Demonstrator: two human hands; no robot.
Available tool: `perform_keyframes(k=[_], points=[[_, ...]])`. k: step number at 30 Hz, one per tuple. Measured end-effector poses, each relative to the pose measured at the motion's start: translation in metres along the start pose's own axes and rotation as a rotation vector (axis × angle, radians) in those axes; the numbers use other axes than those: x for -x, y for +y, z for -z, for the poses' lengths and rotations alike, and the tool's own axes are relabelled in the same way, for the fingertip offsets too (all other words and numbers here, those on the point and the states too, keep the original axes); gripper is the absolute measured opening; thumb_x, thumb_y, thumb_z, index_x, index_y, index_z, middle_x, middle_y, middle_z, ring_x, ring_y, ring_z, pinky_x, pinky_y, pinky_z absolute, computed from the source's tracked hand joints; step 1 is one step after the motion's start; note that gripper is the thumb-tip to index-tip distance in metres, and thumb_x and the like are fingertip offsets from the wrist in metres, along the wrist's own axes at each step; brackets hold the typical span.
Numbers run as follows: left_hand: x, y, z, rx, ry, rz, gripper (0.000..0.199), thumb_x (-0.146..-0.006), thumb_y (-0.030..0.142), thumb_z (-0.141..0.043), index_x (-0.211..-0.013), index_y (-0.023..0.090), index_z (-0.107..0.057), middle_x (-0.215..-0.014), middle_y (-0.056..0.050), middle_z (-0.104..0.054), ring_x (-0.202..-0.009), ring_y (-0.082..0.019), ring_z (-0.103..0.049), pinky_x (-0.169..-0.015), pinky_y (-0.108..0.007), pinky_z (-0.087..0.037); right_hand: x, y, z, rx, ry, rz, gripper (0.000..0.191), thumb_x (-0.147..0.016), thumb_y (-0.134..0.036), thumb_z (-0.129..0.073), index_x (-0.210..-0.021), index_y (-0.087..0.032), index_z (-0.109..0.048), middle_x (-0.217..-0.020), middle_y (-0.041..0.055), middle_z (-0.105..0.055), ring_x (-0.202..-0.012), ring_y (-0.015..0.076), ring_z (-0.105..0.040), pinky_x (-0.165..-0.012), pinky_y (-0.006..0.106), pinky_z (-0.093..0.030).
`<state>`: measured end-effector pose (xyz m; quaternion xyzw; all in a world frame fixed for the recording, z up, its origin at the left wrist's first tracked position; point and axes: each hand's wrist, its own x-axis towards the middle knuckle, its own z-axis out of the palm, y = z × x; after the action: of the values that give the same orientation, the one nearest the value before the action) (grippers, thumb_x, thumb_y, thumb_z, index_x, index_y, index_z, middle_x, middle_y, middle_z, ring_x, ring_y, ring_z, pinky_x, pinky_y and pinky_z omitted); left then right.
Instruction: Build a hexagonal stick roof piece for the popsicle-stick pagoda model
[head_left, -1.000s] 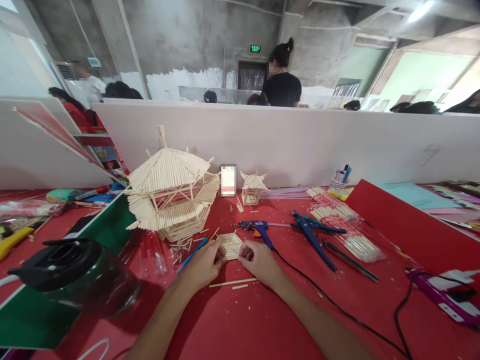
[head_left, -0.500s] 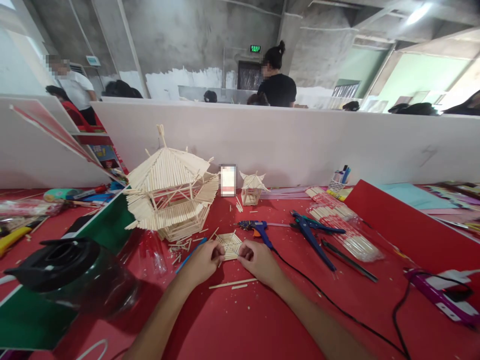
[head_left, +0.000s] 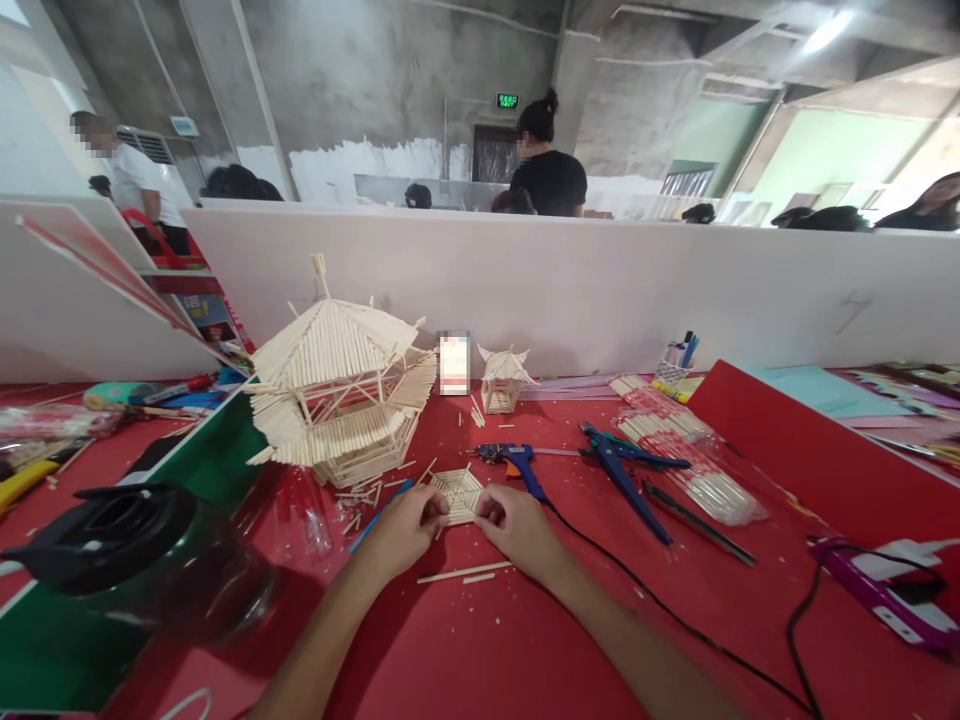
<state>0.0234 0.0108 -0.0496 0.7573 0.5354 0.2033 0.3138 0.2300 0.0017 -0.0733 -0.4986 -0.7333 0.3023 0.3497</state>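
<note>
Between my two hands lies a small web-like panel (head_left: pixel 457 493) of thin wooden sticks, many-sided, on the red table (head_left: pixel 480 650). My left hand (head_left: pixel 411 515) pinches its left edge with closed fingers. At the opposite edge, the fingertips of my right hand (head_left: pixel 514 518) are closed on the panel too. Just in front of the panel, a long stick (head_left: pixel 461 573) and a shorter stick (head_left: pixel 478 578) rest on the table. Behind my right hand lies a blue hot glue gun (head_left: pixel 514 457), its nozzle facing left.
A large stick pavilion (head_left: pixel 341 380) stands back left, a small one (head_left: pixel 505 378) at centre back. Blue cutting pliers (head_left: pixel 626 480), a dark file-like tool (head_left: pixel 697 522) and bagged sticks (head_left: pixel 675 440) lie right. A jug (head_left: pixel 150 560) stands left; a power strip (head_left: pixel 885 590) lies far right.
Both hands keep their hold on the panel, almost unmoved. The view has shifted slightly. In the background, the person in white at the left has moved a little.
</note>
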Motion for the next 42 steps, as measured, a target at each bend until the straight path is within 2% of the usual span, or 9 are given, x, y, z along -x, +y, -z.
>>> perform_keyframes(k=[8, 12, 16, 23, 30, 32, 35, 39, 42], points=[[0.008, 0.009, 0.005, -0.104, 0.023, -0.025, 0.01, -0.082, 0.011, -0.053, -0.085, 0.019, -0.059, -0.086, -0.003, -0.064, -0.081, -0.018, -0.058, -0.072, -0.027, -0.04, 0.0, -0.003, 0.003, -0.01, -0.016, -0.03, 0.009, -0.076, -0.011, -0.065, -0.075, -0.019, -0.062, -0.067, -0.0027, -0.065, -0.059, 0.0115, -0.057, -0.056, 0.02, -0.041], [0.01, 0.012, 0.005, -0.172, 0.039, -0.086, 0.011, -0.089, 0.017, -0.051, -0.086, 0.019, -0.061, -0.086, -0.004, -0.063, -0.081, -0.019, -0.058, -0.072, -0.028, -0.041, 0.001, -0.003, 0.006, -0.029, -0.028, -0.019, 0.008, -0.076, -0.012, -0.066, -0.075, -0.019, -0.063, -0.067, -0.0027, -0.064, -0.058, 0.0113, -0.056, -0.055, 0.02, -0.04], [0.012, 0.016, 0.002, -0.224, 0.051, -0.185, 0.018, -0.095, 0.024, -0.048, -0.094, 0.019, -0.065, -0.095, -0.005, -0.065, -0.088, -0.019, -0.06, -0.079, -0.029, -0.044, 0.003, -0.004, 0.009, -0.057, -0.027, 0.016, 0.008, -0.078, -0.013, -0.066, -0.076, -0.019, -0.063, -0.068, -0.0025, -0.064, -0.058, 0.0112, -0.055, -0.055, 0.02, -0.041], [0.01, 0.019, -0.002, -0.329, 0.009, -0.257, 0.022, -0.093, 0.014, -0.049, -0.096, 0.021, -0.07, -0.098, -0.005, -0.068, -0.095, -0.019, -0.063, -0.085, -0.028, -0.045, 0.004, -0.009, 0.012, -0.047, 0.02, 0.075, 0.01, -0.08, -0.011, -0.064, -0.078, -0.02, -0.061, -0.071, -0.0013, -0.065, -0.065, 0.0135, -0.06, -0.059, 0.021, -0.043], [0.009, 0.013, -0.002, -0.412, 0.059, -0.247, 0.03, -0.094, 0.01, -0.042, -0.092, 0.02, -0.071, -0.091, -0.005, -0.066, -0.085, -0.017, -0.062, -0.073, -0.024, -0.044, -0.001, -0.008, 0.016, 0.045, 0.054, 0.115, 0.004, -0.084, -0.017, -0.062, -0.081, -0.02, -0.061, -0.078, 0.0004, -0.066, -0.068, 0.0142, -0.06, -0.063, 0.023, -0.043], [0.007, 0.006, -0.001, -0.419, 0.098, -0.23, 0.031, -0.096, 0.012, -0.041, -0.091, 0.019, -0.071, -0.089, -0.005, -0.065, -0.081, -0.016, -0.061, -0.071, -0.024, -0.043, -0.004, -0.002, 0.026, 0.122, 0.122, 0.063, 0.005, -0.085, -0.023, -0.062, -0.082, -0.02, -0.06, -0.079, 0.0012, -0.066, -0.069, 0.015, -0.06, -0.064, 0.024, -0.042], [0.003, -0.004, -0.001, -0.394, 0.136, -0.209, 0.031, -0.097, 0.016, -0.04, -0.091, 0.019, -0.071, -0.089, -0.004, -0.065, -0.08, -0.016, -0.062, -0.072, -0.025, -0.043, -0.008, 0.011, 0.047, 0.318, 0.19, -0.091, 0.014, -0.089, -0.034, -0.058, -0.087, -0.02, -0.059, -0.079, 0.0025, -0.067, -0.071, 0.0178, -0.062, -0.063, 0.026, -0.04], [-0.001, -0.01, -0.001, -0.38, 0.133, -0.185, 0.031, -0.097, 0.018, -0.042, -0.09, 0.019, -0.072, -0.09, -0.005, -0.066, -0.083, -0.017, -0.063, -0.074, -0.026, -0.045, -0.012, 0.025, 0.065, 0.553, 0.092, -0.324, 0.031, -0.092, -0.049, -0.054, -0.096, -0.019, -0.059, -0.088, 0.0081, -0.071, -0.077, 0.0237, -0.067, -0.06, 0.027, -0.035], [-0.003, -0.01, -0.001, -0.364, 0.124, -0.17, 0.03, -0.097, 0.02, -0.043, -0.092, 0.019, -0.073, -0.09, -0.005, -0.066, -0.083, -0.018, -0.064, -0.075, -0.027, -0.046, -0.014, 0.023, 0.064, 0.632, 0.008, -0.369, 0.032, -0.092, -0.048, -0.051, -0.087, -0.019, -0.062, -0.087, 0.0107, -0.072, -0.081, 0.0265, -0.068, -0.06, 0.028, -0.033]])
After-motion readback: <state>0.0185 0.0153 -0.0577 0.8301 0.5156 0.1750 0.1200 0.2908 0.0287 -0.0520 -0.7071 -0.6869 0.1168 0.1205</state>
